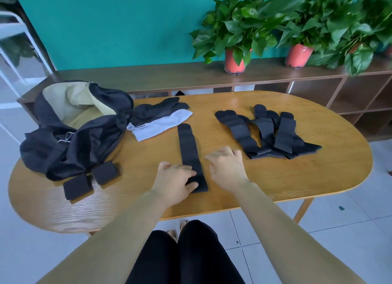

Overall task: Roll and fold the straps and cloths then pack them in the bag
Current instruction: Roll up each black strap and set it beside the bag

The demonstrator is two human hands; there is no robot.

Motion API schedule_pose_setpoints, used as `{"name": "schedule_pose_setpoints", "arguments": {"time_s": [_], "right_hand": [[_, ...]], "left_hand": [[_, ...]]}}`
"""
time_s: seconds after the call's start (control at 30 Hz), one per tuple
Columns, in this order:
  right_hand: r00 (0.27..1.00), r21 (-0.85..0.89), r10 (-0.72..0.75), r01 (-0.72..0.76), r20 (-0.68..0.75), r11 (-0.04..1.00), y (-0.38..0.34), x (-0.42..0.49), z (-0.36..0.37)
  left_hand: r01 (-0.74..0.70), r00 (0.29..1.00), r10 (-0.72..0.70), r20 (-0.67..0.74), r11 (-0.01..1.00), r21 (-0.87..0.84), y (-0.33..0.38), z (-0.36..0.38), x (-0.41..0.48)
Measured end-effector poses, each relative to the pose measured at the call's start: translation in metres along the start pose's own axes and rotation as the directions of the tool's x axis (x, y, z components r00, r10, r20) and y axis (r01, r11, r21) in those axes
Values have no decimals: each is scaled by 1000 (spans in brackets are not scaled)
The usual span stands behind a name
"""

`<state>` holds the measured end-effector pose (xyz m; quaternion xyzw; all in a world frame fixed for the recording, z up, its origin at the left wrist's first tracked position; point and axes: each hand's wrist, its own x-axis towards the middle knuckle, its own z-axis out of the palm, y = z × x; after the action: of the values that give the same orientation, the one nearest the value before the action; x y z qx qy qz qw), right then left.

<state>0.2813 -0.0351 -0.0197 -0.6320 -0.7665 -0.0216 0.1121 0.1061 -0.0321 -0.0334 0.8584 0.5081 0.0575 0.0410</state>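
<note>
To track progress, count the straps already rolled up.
2. One rolled strap sits by the near edge of the bag; the second rolled strap lies beside it, nearer the front of the table. Others may be hidden inside the bag.

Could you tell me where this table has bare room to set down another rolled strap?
The right end of the table, beyond the strap pile, is bare, as is the near left edge in front of the two rolled straps. Crowded: the left end around the bag and cloths, and the middle with the flat strap.
</note>
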Motion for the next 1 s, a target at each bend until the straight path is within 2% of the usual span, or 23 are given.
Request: {"name": "schedule_pose_setpoints", "arguments": {"time_s": [0.1,0.2,0.3,0.67,1.0], "right_hand": [[993,57,-105,108,-48,993,-5,-6,2],[982,120,-179,185,-59,975,-9,-12,10],[974,77,-218,213,61,974,-16,-14,20],[959,-30,-68,79,275,996,-23,38,25],[924,-119,52,-7,378,993,-19,93,30]], "left_hand": [[-4,997,6,72,1000,-27,-4,5,-3],[-44,998,46,51,998,-39,-7,8,-11],[-44,999,45,22,997,-59,-8,8,-17],[-44,998,47,49,997,-66,-11,0,-10],[-57,991,62,118,997,-44,-13,-6,-6]]}}
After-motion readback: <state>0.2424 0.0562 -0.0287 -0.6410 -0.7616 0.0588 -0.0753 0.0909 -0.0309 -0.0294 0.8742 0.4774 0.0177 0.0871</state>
